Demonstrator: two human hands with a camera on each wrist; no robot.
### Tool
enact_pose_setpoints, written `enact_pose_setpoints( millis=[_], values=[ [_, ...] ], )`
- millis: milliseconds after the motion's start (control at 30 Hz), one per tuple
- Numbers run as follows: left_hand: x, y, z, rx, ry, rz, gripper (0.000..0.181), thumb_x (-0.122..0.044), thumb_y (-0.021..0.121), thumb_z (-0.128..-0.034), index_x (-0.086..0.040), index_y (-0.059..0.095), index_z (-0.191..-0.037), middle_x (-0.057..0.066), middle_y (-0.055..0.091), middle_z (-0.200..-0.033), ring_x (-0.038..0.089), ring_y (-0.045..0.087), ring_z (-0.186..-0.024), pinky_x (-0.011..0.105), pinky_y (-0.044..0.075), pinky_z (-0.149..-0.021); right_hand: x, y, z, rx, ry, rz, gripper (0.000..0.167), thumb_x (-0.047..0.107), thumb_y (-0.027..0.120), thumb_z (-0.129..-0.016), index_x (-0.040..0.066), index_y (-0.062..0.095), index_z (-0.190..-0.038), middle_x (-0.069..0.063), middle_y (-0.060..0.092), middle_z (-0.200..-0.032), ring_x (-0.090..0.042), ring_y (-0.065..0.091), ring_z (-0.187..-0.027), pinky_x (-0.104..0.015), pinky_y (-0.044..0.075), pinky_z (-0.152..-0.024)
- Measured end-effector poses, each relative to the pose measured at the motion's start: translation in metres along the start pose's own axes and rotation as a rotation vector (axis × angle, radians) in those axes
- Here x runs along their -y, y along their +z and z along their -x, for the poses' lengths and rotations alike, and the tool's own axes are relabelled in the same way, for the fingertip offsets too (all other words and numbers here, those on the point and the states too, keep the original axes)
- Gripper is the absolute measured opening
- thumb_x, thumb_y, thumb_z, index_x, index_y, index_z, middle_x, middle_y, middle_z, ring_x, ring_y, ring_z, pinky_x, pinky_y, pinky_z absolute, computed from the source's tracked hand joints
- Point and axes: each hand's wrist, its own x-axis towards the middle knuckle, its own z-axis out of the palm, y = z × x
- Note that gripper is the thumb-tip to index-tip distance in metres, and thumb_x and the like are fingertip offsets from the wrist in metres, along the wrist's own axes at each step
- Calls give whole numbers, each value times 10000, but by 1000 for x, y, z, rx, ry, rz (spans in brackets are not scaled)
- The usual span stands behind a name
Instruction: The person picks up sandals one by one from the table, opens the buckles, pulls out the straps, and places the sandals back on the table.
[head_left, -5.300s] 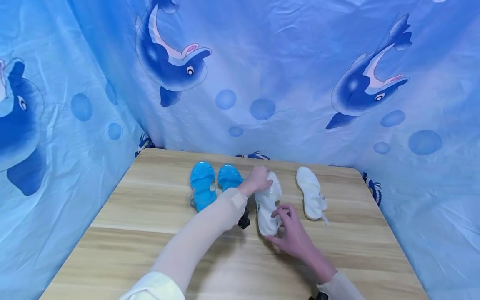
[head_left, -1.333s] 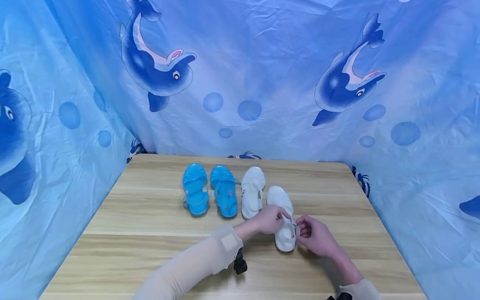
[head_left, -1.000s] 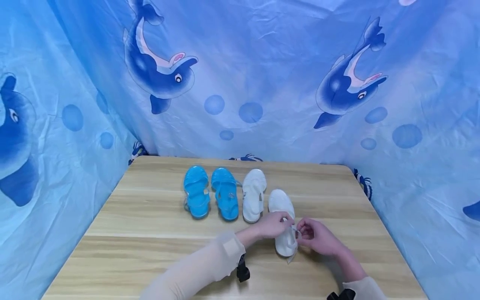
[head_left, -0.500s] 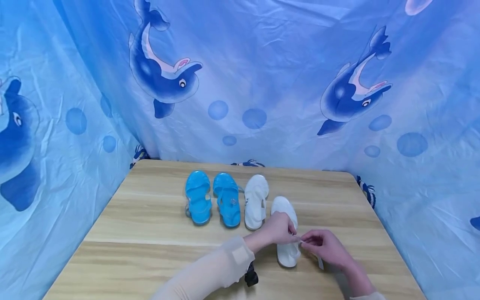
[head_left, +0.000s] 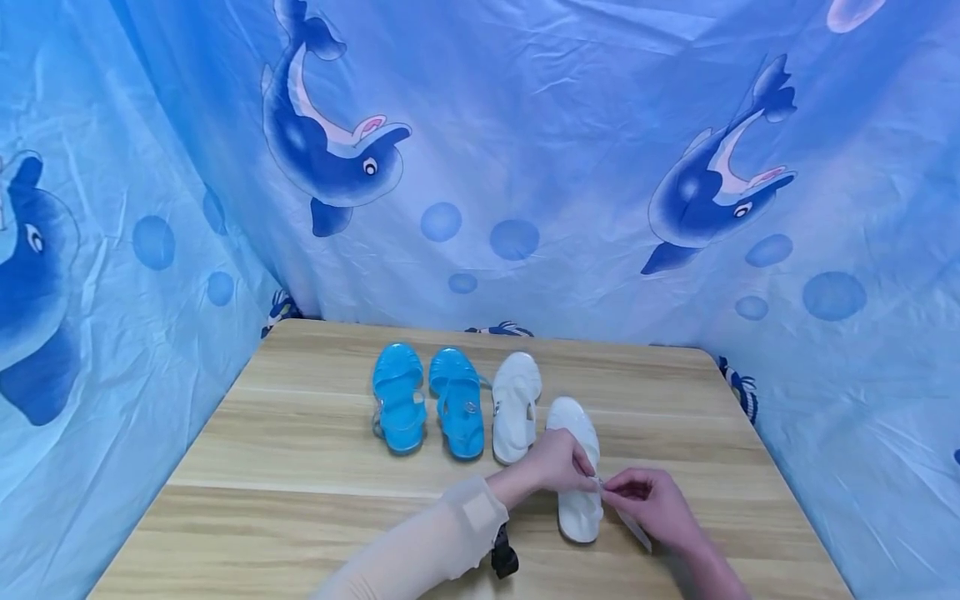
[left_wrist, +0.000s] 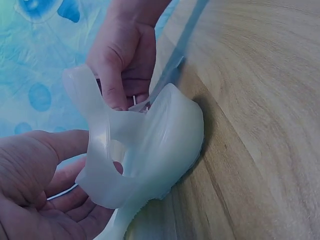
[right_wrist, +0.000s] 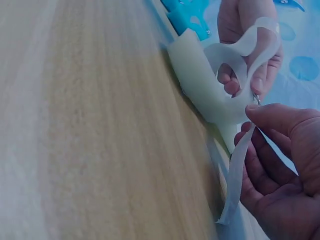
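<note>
The rightmost white jelly sandal [head_left: 579,517] lies on the wooden table. My left hand [head_left: 551,462] reaches across its middle and grips its side by the buckle. To its right, my right hand [head_left: 656,504] pinches the sandal's strap between thumb and forefinger. In the right wrist view the strap [right_wrist: 237,175] hangs its loose end below my right fingers, and the small metal buckle [right_wrist: 256,99] sits between the two hands. The left wrist view shows the sandal's heel loop [left_wrist: 95,140] above my left fingers; whether the strap runs through the buckle is hidden.
Left of this sandal stand another white sandal [head_left: 516,408] and two blue sandals, one [head_left: 457,408] beside the other [head_left: 400,404], toes to the back. A dolphin-printed curtain [head_left: 480,167] surrounds the table [head_left: 300,450] at the back and sides.
Earlier both hands were on the other white sandal, which now stands beside the blue pair. Both hands have moved to the right-hand sandal, now drawn nearer; its strap end now sticks out right.
</note>
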Motion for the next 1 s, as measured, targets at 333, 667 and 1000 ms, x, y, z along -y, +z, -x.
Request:
enact_pose_setpoints(
  millis=[333, 667, 1000],
  values=[
    [-2, -2, 4, 9, 13, 14, 106, -239, 912, -840, -162, 868, -898, -88, 812, -779, -84, 622, -622, 102, 494, -623, -2, 6, 1, -100, 61, 20, 119, 103, 873, -871, 51, 835, -971, -42, 831, -949, -56, 758, -840, -231, 621, -746],
    [-3, -5, -2, 16, 127, -139, 61, -268, 895, -871, -213, 871, -884, -130, 800, -774, -98, 565, -650, 93, 434, -724, -3, 10, 2, -137, -26, -11, 140, 62, 883, -847, 3, 822, -958, -102, 828, -944, -39, 755, -832, -225, 623, -723],
    [3, -2, -5, 40, 107, -9, 72, -226, 900, -871, -167, 868, -899, -85, 821, -809, -118, 631, -649, 76, 498, -669, -1, 12, -2, -148, 11, -38, 162, 40, 882, -841, -49, 817, -960, -81, 834, -929, -18, 747, -833, -213, 610, -719]
  ],
)
